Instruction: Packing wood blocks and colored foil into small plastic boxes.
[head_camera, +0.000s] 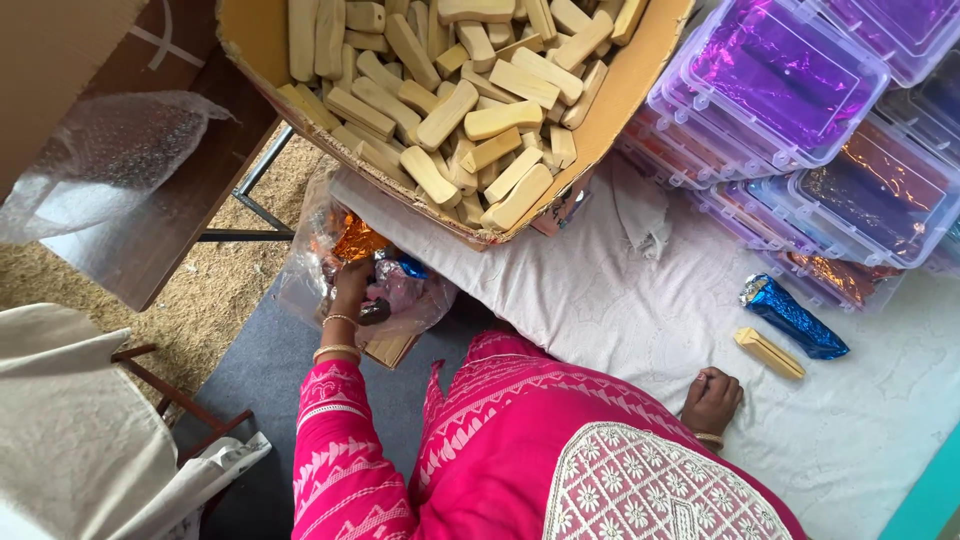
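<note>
Pink sleeve (340, 450); left hand (350, 285) inside bag (300, 285).

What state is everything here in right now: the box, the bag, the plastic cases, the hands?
Cardboard box: open, full of wooden pieces.
Clear plastic bag: open, holding coloured foil.
Left hand: reaching inside the bag.
Right hand: resting on the white cloth, holding nothing.
Plastic cases: lids on, stacked, foil inside.
Blue foil packet: lying on the cloth.
Loose wooden piece: bare, lying beside the packet.
</note>
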